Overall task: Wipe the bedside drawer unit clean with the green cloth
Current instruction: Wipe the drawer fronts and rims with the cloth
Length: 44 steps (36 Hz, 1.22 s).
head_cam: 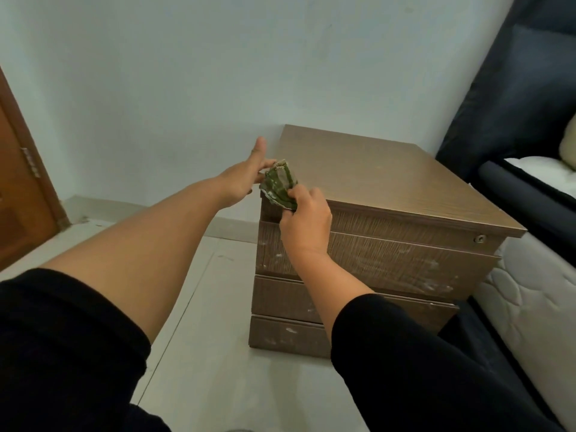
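Observation:
The brown wooden bedside drawer unit (389, 188) stands against the pale wall, with white smudges across its three drawer fronts. My right hand (307, 224) grips a bunched green cloth (279, 185) at the unit's front left top corner. The cloth is green with pale, dirty edges. My left hand (241, 179) reaches to the left top edge of the unit, thumb raised, fingers touching the far side of the cloth. Whether the left fingers pinch the cloth or only rest against it is unclear.
A bed with a white quilted mattress (530, 310) and dark frame (514, 194) stands tight against the unit's right side. A brown wooden door (18, 194) is at the left. Pale tiled floor (199, 353) lies in front of the unit.

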Available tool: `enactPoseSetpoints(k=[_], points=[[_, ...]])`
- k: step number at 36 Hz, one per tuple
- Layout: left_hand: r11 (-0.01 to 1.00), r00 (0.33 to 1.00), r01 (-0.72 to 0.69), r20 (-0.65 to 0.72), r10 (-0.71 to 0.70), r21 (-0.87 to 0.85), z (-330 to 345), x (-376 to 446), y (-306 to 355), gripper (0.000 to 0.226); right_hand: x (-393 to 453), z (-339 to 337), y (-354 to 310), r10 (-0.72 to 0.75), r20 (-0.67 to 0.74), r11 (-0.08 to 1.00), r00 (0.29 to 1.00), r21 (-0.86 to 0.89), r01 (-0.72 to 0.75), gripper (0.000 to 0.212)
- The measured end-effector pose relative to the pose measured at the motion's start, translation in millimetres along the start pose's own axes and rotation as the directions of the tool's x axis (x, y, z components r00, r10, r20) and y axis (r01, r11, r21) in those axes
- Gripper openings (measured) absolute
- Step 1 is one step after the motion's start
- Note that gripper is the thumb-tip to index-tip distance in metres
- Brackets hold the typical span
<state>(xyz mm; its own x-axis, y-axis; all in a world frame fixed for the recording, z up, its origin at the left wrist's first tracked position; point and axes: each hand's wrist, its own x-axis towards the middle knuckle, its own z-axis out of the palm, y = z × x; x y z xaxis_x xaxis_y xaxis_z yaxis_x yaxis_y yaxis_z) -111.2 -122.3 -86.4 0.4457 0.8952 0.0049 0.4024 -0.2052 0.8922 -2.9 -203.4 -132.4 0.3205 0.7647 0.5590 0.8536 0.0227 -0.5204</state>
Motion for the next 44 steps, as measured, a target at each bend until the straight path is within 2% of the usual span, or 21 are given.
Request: enactPoseSetpoints(k=[2,4,6,8,10,13,15,18,22,26,33,35,38,41,44], points=[[0.999,1.0,0.031,-0.002,-0.031,0.026,-0.7,-3.7,-0.8,0.1,3.9,-4.9,-0.9,-0.065,0.054,0.997,0.996,-0.029,0.067,0.029],[0.997,0.999,0.045,-0.022,-0.044,0.061,-1.5,-7.2,-2.3,0.112,9.0,-11.1,-0.5,-0.155,0.165,0.984,0.974,-0.064,0.167,0.03],[0.998,0.998,0.012,-0.061,-0.009,0.06,0.9,-10.4,-4.0,0.098,10.9,-18.0,2.6,-0.249,0.313,0.948,0.917,-0.116,0.297,0.032],[1.0,0.994,-0.016,-0.103,0.019,0.026,5.6,-14.5,-7.2,0.084,7.3,-22.3,8.7,-0.287,0.4,0.916,0.87,-0.149,0.371,0.033],[1.0,0.986,-0.01,-0.167,0.009,-0.001,11.9,-16.9,-13.9,0.077,0.7,-24.7,16.1,-0.248,0.406,0.926,0.88,-0.166,0.338,0.036],[0.997,0.964,0.076,-0.258,-0.07,0.013,22.0,-21.3,-29.1,0.078,-8.4,-26.6,25.1,-0.097,0.437,0.961,0.894,-0.194,0.199,0.058],[0.99,0.963,0.136,-0.239,-0.123,0.038,30.1,-25.6,-41.1,0.078,-11.6,-26.9,28.8,0.002,0.501,0.961,0.865,-0.239,0.137,0.067],[0.978,0.974,0.181,-0.155,-0.164,0.104,41.5,-31.2,-55.7,0.085,-15.0,-23.7,31.9,0.079,0.56,0.95,0.825,-0.294,0.109,0.067],[0.978,0.977,0.168,-0.15,-0.149,0.126,49.6,-32.5,-62.7,0.08,-16.9,-17.0,31.5,0.126,0.561,0.962,0.818,-0.269,0.036,0.071],[0.98,0.972,0.167,-0.186,-0.144,0.113,46.3,-32.3,-60.1,0.078,-10.7,-19.8,28.9,0.114,0.555,0.954,0.824,-0.293,0.066,0.058],[0.976,0.959,0.15,-0.263,-0.105,0.158,40.0,-44.3,-53.8,0.08,-15.1,-33.4,28.9,0.087,0.6,0.961,0.795,-0.26,0.091,0.054],[0.976,0.958,0.153,-0.268,-0.107,0.155,37.1,-48.7,-51.7,0.082,-10.9,-42.3,27.9,0.084,0.623,0.978,0.778,-0.201,0.056,0.05],[0.976,0.961,0.148,-0.259,-0.102,0.162,35.2,-54.3,-48.2,0.083,-9.3,-58.3,24.1,0.017,0.647,1.0,0.762,-0.012,-0.012,0.055],[0.977,0.967,0.133,-0.236,-0.092,0.165,36.1,-56.8,-48.7,0.081,-14.4,-59.1,16.3,-0.106,0.529,0.991,0.842,0.123,0.048,0.053],[0.983,0.974,0.122,-0.208,-0.092,0.137,38.4,-58.7,-50.0,0.084,-19.7,-46.6,9.7,-0.136,0.362,0.99,0.922,0.032,0.134,0.046]])
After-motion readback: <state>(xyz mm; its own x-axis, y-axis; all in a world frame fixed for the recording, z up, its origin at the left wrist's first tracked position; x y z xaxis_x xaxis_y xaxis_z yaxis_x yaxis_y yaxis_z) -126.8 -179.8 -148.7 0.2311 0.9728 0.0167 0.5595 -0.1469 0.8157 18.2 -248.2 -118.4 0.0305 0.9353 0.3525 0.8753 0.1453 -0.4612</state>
